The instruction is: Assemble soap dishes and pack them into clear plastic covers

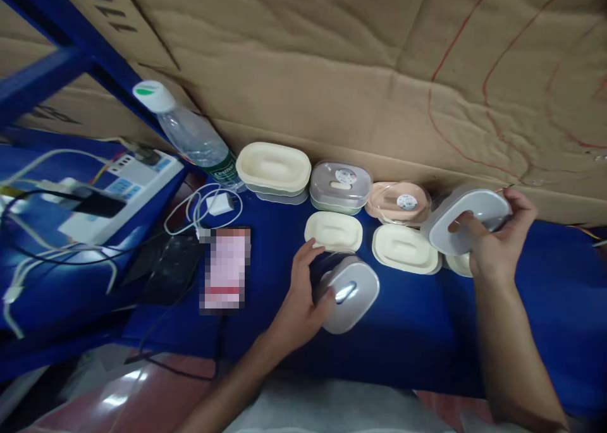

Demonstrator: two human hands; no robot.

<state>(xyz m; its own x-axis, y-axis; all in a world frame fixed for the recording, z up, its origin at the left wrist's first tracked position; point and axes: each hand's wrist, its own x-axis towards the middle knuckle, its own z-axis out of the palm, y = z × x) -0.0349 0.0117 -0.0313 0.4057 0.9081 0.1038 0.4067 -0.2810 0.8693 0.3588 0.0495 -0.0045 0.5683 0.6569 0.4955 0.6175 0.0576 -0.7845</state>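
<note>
My left hand (pixel 303 303) grips a grey oval dish (pixel 355 300) by its edge, thumb on its face, tilted near the front of the blue table. On the right, my right hand (pixel 497 243) holds a second grey oval dish (pixel 469 208), its thumb over the middle opening. Between them lie cream oval pieces, one (pixel 333 232) just beyond my left hand and another (pixel 403 248) further right. A third cream piece (pixel 459 263) is partly covered by the dish in my right hand. What lies beneath each grey dish is partly hidden.
Along the cardboard wall (pixel 341 73) stand cream dishes (pixel 274 166), a lidded grey box (pixel 340 183) and a wrapped pink dish (pixel 401 200). A bottle (pixel 194 139), charger (pixel 219 203), phone (pixel 225 268) and power strip (pixel 128 196) are at the left of the blue table (pixel 417 332).
</note>
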